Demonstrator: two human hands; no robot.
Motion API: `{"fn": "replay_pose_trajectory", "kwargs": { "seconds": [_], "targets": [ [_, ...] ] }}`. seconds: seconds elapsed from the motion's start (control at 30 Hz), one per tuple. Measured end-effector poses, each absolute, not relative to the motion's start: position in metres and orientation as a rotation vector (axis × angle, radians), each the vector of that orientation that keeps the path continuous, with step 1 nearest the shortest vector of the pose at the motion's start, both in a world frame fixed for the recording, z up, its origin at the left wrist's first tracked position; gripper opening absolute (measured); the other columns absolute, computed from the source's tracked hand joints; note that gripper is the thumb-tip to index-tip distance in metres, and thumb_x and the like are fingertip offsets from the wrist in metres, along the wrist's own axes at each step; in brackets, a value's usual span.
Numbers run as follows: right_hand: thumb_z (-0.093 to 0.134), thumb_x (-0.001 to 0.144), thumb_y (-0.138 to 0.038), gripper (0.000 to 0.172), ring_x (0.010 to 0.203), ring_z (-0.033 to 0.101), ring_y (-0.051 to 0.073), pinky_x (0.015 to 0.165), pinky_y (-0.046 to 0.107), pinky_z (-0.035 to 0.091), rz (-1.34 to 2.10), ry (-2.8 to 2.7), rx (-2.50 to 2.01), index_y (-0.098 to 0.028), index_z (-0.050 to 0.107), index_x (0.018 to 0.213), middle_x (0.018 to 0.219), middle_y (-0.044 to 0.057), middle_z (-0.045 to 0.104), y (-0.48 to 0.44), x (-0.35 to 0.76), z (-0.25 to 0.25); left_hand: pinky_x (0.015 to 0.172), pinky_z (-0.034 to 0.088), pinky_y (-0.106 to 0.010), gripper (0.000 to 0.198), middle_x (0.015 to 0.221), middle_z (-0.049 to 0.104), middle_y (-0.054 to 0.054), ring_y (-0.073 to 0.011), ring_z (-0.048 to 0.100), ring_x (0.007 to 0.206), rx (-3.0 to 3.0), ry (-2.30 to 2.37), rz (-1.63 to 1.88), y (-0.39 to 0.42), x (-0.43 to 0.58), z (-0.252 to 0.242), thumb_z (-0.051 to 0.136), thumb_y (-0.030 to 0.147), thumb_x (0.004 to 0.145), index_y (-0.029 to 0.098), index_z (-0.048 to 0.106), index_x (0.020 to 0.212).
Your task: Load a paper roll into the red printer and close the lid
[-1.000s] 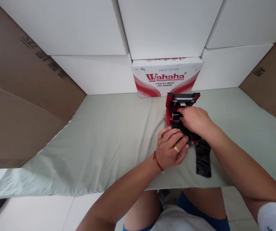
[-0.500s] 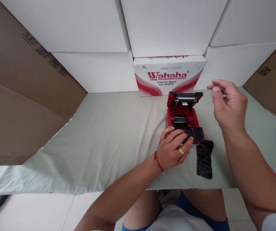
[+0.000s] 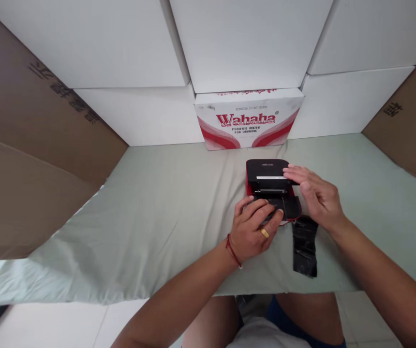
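A small red and black label printer (image 3: 270,169) sits on the cloth with its black lid partly lowered over the red body. My left hand (image 3: 253,224) grips the front of the printer, fingers bent over the dark front part and the thumb at its right. What lies under the fingers is partly hidden. Against the right edge of the lid rests my right hand (image 3: 317,195), its fingers stretched out and together. A crumpled black strip (image 3: 305,249), apparently thin film, lies on the cloth just right of the printer's front corner.
Behind the printer stands a white and red Wahaha water carton (image 3: 247,121) against stacked white boxes (image 3: 259,43). Brown cardboard walls (image 3: 41,145) flank both sides. A pale green cloth (image 3: 150,217) covers the table, its front edge near my legs.
The printer's lid has swung down from upright to partly lowered. My right hand has come left and down from the air onto the lid. My left hand stays at the printer's front.
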State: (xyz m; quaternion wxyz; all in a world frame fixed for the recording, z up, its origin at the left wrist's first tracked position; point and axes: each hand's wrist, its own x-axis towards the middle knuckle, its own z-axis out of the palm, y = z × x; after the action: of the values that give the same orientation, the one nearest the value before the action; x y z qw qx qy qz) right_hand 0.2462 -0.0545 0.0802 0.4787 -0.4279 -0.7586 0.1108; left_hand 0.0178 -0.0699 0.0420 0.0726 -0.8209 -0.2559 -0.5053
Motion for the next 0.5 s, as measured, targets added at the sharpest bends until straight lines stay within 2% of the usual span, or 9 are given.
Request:
{"fn": "replay_pose_trajectory", "kwargs": {
  "seconds": [0.07, 0.27, 0.4, 0.47, 0.5],
  "targets": [
    [0.047, 0.113, -0.026, 0.039, 0.142, 0.067, 0.025, 0.129, 0.053, 0.043, 0.235, -1.909, -1.006, -0.031, 0.076, 0.139, 0.142, 0.006, 0.078, -0.059, 0.249, 0.070, 0.123, 0.039, -0.041, 0.022, 0.105, 0.081, -0.004, -0.0188, 0.071, 0.112, -2.466, -0.779, -1.498, -0.071, 0.018, 0.042, 0.062, 0.019, 0.102, 0.022, 0.074, 0.121],
    [0.052, 0.107, -0.017, 0.039, 0.136, 0.072, 0.027, 0.119, 0.051, 0.056, 0.147, -1.975, -1.002, -0.025, 0.078, 0.135, 0.137, 0.010, 0.080, -0.067, 0.246, 0.062, 0.124, 0.040, -0.042, 0.029, 0.110, 0.081, -0.005, -0.0205, 0.071, 0.115, -2.532, -0.774, -1.509, -0.070, 0.014, 0.036, 0.065, 0.024, 0.101, 0.025, 0.072, 0.130],
    [0.049, 0.108, -0.019, 0.039, 0.132, 0.074, 0.027, 0.114, 0.054, 0.060, 0.166, -1.921, -1.015, -0.026, 0.079, 0.130, 0.132, 0.010, 0.082, -0.067, 0.241, 0.064, 0.117, 0.048, -0.048, 0.050, 0.133, 0.077, -0.013, -0.0271, 0.068, 0.133, -2.578, -0.866, -1.751, -0.058, 0.000, 0.036, 0.052, 0.043, 0.109, 0.026, 0.055, 0.156],
    [0.048, 0.108, -0.019, 0.039, 0.131, 0.075, 0.028, 0.113, 0.054, 0.061, 0.171, -1.894, -1.007, -0.026, 0.080, 0.128, 0.130, 0.010, 0.083, -0.066, 0.240, 0.063, 0.124, 0.041, -0.052, 0.050, 0.140, 0.076, -0.013, -0.0271, 0.067, 0.138, -2.636, -1.096, -1.907, -0.049, -0.007, 0.036, 0.044, 0.044, 0.113, 0.029, 0.051, 0.160],
    [0.048, 0.108, -0.019, 0.038, 0.131, 0.075, 0.027, 0.113, 0.053, 0.061, 0.178, -1.887, -1.001, -0.026, 0.080, 0.128, 0.129, 0.010, 0.083, -0.066, 0.239, 0.062, 0.127, 0.038, -0.052, 0.050, 0.137, 0.078, -0.011, -0.0260, 0.068, 0.138, -2.691, -1.180, -2.015, -0.045, -0.009, 0.035, 0.040, 0.043, 0.114, 0.029, 0.050, 0.161]
  ]
}}
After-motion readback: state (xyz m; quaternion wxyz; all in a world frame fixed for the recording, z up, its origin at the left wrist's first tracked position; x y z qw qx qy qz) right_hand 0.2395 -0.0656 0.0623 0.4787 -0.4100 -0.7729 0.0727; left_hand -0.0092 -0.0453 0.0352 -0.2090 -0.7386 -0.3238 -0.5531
